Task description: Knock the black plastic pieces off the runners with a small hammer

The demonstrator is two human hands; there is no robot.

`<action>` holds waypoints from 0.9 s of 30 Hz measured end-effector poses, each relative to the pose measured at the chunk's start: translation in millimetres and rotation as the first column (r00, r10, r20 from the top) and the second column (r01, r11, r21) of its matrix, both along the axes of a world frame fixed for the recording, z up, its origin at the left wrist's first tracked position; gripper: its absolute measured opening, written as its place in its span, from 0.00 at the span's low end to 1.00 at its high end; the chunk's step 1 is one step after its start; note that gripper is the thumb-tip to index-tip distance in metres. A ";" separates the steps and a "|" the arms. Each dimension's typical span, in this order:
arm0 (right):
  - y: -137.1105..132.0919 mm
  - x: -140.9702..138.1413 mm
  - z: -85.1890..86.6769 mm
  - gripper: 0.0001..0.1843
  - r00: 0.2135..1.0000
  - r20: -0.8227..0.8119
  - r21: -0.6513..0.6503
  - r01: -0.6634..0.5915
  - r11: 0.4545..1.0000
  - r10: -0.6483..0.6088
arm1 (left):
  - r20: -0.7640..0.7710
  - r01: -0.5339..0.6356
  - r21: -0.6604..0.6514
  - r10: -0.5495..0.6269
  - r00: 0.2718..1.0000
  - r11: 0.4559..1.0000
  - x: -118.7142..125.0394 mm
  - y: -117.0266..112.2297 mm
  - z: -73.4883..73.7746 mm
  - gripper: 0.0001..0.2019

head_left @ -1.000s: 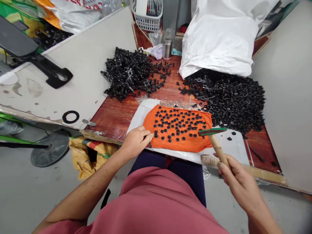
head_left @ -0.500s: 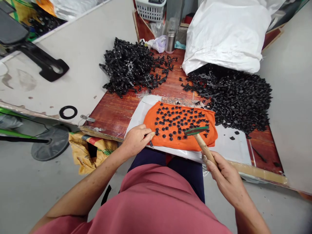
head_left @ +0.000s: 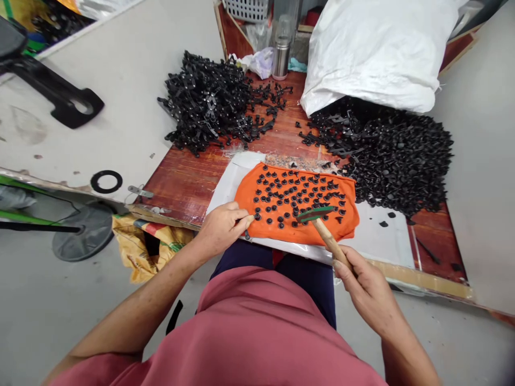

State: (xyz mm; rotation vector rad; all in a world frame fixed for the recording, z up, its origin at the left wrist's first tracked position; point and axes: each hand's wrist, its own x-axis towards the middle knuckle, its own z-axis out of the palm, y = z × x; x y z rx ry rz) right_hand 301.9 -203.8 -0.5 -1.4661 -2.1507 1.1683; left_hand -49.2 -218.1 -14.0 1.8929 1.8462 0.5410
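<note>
My right hand [head_left: 362, 284] is wrapped round the wooden handle of a hammer [head_left: 326, 236], its green head hovering over the right half of an orange cloth [head_left: 245, 195]. Rows of small black round pegs [head_left: 280, 225] stand on that cloth. At the cloth's lower left corner, my left hand [head_left: 223, 228] pinches a small black plastic part [head_left: 247, 235], whose end shows below the fingertips; the rest is hidden. Under the cloth lies a white sheet [head_left: 382, 236].
Black linked plastic parts [head_left: 209, 102] are heaped at the back left. A larger heap of black pegs [head_left: 402, 161] spills from a white sack [head_left: 370, 53] at the right. A steel flask [head_left: 280, 59] stands behind. Left lie a black ring [head_left: 107, 182] and a metal latch [head_left: 140, 192].
The hammer has moved slightly left and up in view along with my right hand. My left hand keeps its pinch at the cloth's corner. The whole view has shifted a little.
</note>
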 end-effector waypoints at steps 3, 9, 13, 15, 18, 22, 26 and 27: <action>0.8 -3.9 1.8 0.12 1.000 0.001 0.029 -0.008 1.000 0.008 | -0.011 0.005 -0.015 -0.005 1.000 1.000 1.2 0.9 1.1 0.20; 1.2 -10.8 5.1 0.13 1.000 0.022 0.059 -0.018 0.998 0.016 | -0.045 0.032 -0.093 -0.036 0.998 0.995 -2.0 8.7 3.4 0.21; 0.8 -12.5 6.5 0.13 0.999 0.022 0.061 -0.035 0.998 0.033 | 0.093 0.052 -0.155 -0.038 0.995 0.987 -9.9 13.6 -0.2 0.21; 0.5 -12.0 6.3 0.13 0.999 0.026 0.060 -0.031 0.998 0.029 | 0.153 0.043 -0.149 -0.020 0.988 0.988 -10.7 14.1 -2.5 0.21; 0.0 -9.7 5.7 0.13 0.999 0.037 0.055 -0.025 0.998 0.023 | 0.196 0.024 -0.127 0.001 0.981 0.992 -8.5 13.2 -4.0 0.21; -0.9 -6.5 4.9 0.14 0.999 0.038 0.059 -0.021 0.998 0.019 | 0.190 0.019 -0.114 0.003 0.982 0.993 -6.8 12.0 -0.7 0.21; -1.6 -6.1 3.3 0.14 0.999 0.048 0.073 -0.020 0.997 0.016 | 0.166 0.020 -0.098 -0.003 0.986 0.995 -8.0 10.5 3.1 0.21; -1.8 -6.4 2.7 0.14 0.999 0.051 0.070 -0.019 0.997 0.016 | 0.161 0.022 -0.094 -0.007 0.987 0.995 -8.0 9.9 3.5 0.21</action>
